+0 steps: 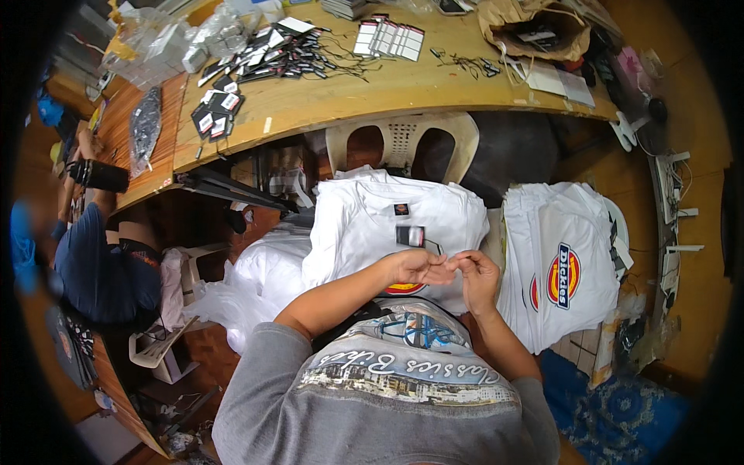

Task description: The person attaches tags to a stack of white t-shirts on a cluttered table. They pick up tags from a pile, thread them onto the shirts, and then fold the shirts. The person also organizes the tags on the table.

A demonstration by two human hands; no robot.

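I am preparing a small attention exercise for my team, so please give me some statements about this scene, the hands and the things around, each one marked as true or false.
1. The left hand and the right hand are close together over a stack of white T-shirts. True.
2. A small black-and-white hang tag is near the left hand. True.
3. The plastic chair behind the stack is bright blue. False: the chair is cream-coloured.
4. A second stack of white T-shirts is to the right of the first. True.
5. The big pile of hang tags lies on the floor. False: the pile lies on the wooden table.
6. The brown paper bag is at the table's left end. False: the bag is toward its right end.
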